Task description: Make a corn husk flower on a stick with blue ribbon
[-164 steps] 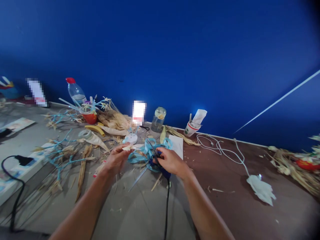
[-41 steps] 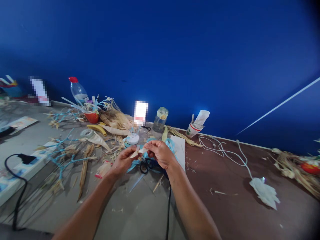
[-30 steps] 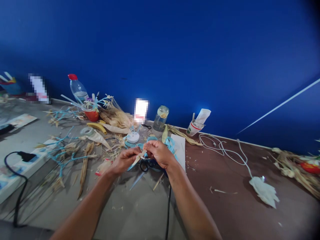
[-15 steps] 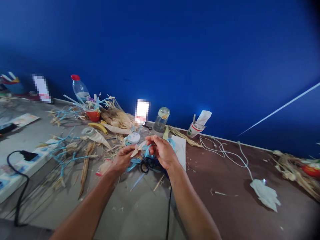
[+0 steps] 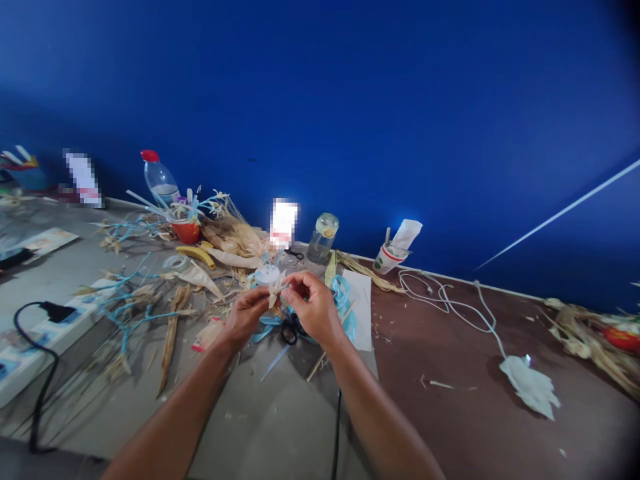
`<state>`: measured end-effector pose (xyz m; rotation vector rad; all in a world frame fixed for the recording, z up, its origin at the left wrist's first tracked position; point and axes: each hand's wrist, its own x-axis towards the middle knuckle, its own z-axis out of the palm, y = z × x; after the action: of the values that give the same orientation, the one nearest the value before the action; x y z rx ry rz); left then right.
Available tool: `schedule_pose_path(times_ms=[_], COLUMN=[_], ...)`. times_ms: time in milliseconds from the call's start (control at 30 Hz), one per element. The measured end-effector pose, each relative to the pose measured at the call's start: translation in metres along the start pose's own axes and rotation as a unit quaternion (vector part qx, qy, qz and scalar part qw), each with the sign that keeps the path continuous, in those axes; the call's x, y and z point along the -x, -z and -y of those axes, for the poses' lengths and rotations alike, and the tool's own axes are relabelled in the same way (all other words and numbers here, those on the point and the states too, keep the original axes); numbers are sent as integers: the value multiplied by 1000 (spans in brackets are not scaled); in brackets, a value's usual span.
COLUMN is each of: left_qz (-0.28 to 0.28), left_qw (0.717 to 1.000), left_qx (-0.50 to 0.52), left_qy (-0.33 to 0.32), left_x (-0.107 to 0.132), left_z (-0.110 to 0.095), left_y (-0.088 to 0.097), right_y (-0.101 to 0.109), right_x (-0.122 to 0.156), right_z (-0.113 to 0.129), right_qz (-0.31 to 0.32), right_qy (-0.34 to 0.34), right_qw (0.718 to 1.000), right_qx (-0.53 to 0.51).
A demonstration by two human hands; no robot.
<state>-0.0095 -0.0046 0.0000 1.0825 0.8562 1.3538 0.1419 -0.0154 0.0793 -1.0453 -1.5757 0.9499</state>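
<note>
A small pale husk flower [image 5: 275,291] is pinched between the fingertips of my left hand [image 5: 245,312]. My right hand [image 5: 314,305] is closed in a pinch at the flower's right side; what its fingertips hold is too small to make out. Just below the hands lie black-handled scissors [image 5: 289,331], blades toward me, partly covered. Light blue ribbon [image 5: 343,293] is bunched beside and behind my right wrist. A white round tub [image 5: 267,275] stands right behind the flower.
Blue-wrapped stems with husk flowers [image 5: 125,320] spread at left beside a white power strip [image 5: 55,347]. Toward the wall stand a red cup [image 5: 186,232], a bottle [image 5: 159,179], a glass jar [image 5: 323,240] and a paper cup [image 5: 389,259]. A white cable [image 5: 450,303] curls at right.
My right hand has moved slightly left and closed in on the flower, its fingers now pinched. The flower is turned more upright, and more of the blue ribbon on the right shows.
</note>
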Motion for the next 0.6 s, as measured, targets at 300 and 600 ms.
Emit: schedule_pose_path(times_ms=[300, 600], left_qz=[-9, -19], left_qw=[1000, 1000], left_qx=[-12, -17], left_qy=[0, 0], left_x=[0, 2], left_z=[-1, -6], left_y=[-2, -6], right_y=[-1, -3], right_x=[-4, -9], right_z=[-7, -16], right_qz=[-14, 5], right_qy=[-36, -228], right_qw=[998, 950], right_qx=[49, -214])
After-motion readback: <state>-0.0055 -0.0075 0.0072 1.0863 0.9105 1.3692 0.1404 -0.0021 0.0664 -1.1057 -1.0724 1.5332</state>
